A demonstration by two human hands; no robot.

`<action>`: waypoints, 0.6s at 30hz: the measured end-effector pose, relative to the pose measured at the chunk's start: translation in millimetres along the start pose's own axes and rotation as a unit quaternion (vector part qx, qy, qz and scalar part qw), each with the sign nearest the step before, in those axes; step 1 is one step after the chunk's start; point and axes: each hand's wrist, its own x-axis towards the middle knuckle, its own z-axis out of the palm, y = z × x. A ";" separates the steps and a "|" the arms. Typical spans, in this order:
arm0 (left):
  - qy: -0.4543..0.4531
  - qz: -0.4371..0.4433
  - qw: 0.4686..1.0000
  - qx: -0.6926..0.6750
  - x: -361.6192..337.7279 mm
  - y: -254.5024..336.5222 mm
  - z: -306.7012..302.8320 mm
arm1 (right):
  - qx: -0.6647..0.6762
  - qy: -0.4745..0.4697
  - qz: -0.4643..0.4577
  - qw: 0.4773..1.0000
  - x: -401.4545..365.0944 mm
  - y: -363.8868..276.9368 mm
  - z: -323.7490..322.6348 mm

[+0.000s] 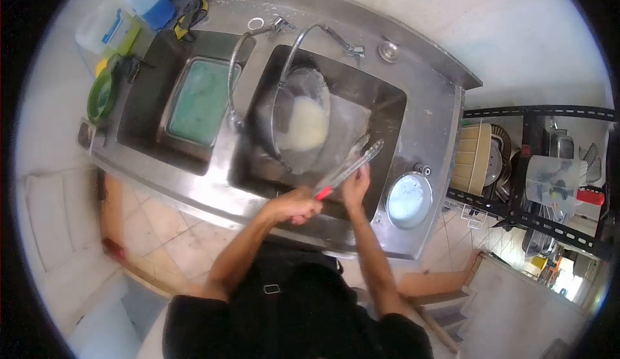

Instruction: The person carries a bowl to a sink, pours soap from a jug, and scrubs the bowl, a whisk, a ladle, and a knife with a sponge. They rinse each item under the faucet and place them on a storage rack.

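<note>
Over the right sink basin (387, 126), my left hand (294, 206) is closed around the red-handled end of a pair of metal tongs (349, 170). The tongs slant up to the right, their two scalloped tips a little apart. My right hand (356, 186) is at the tongs' arm near the tips, fingers bent against it; whether it also holds something small is hidden. Left of the tips, inside the basin, stands a large round metal pot (321, 91) with cloudy, pale yellowish liquid (307, 123) in it.
Two flexible hose taps (234, 81) arch over the sink. A tray of green water (203, 101) sits in the left basin. On the counter's right stands a container of bluish foamy liquid (408, 201). Bottles (147, 0) and a green strainer (101, 97) are at left; a black rack (539, 112) is at right.
</note>
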 end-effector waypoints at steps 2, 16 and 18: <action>0.015 -0.022 0.999 0.017 -3.9 4.7 4.8 | 0.003 -0.024 0.029 0.999 16.7 7.1 -6.2; 0.026 -0.040 0.999 0.000 1.6 -0.1 0.2 | 0.068 -0.075 0.134 0.986 2.3 19.6 -1.4; 0.011 -0.031 0.999 -0.028 -0.3 -0.2 -2.6 | 0.050 -0.069 0.066 0.994 2.1 33.8 -0.8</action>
